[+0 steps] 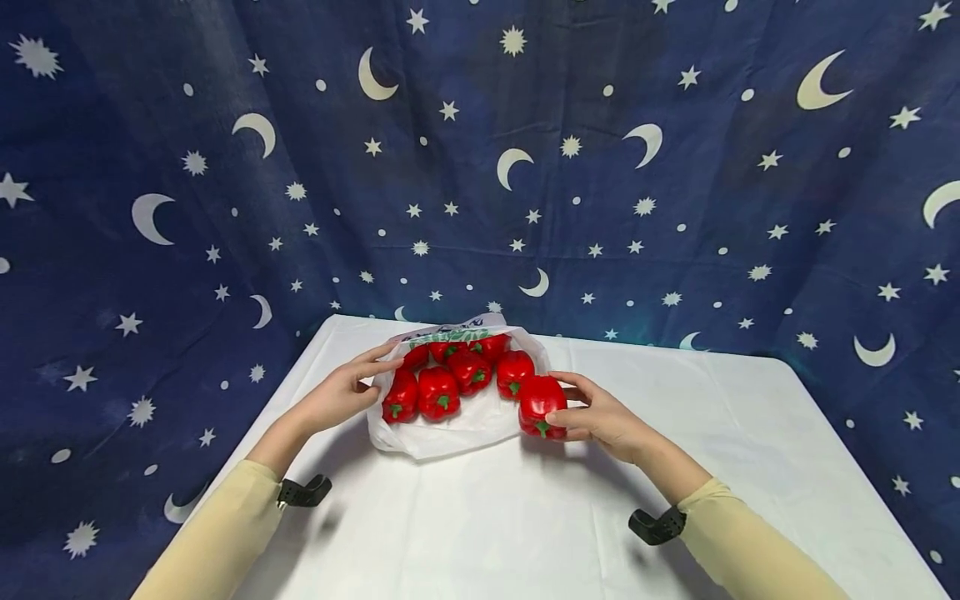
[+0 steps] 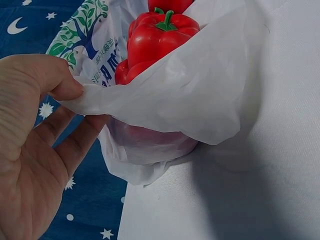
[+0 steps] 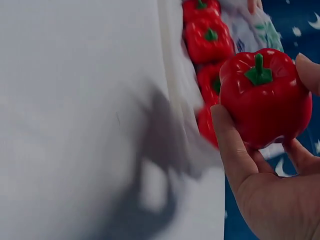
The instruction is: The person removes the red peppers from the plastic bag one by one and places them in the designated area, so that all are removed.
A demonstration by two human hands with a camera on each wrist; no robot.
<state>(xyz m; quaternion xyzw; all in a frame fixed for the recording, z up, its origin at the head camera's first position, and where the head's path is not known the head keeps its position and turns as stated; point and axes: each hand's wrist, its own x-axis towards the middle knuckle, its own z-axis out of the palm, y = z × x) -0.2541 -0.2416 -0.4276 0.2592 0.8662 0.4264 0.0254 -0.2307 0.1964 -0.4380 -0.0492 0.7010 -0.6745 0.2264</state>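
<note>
white table (image 1: 495, 517), near edge out of frame. white bag (image 1: 450, 443) at its far side, print partly lost in folds. red peppers (image 1: 438, 393) inside overlap; count unclear. left hand (image 1: 341, 396) pinches bag's left rim, thumb to fingers. right hand (image 1: 603, 423) grips another pepper (image 1: 542, 400), fingers spread to its width, partly hidden behind it, at bag's near right edge.

The left arm (image 1: 217, 529) reaches in from the near left, the right arm (image 1: 750, 533) from the near right, both slanting inward and far. The left hand (image 1: 339, 397) pinches between thumb (image 2: 57, 75) and fingers (image 2: 80, 142); the right hand (image 1: 609, 423) grips, thumb and fingers curved wide apart.
</note>
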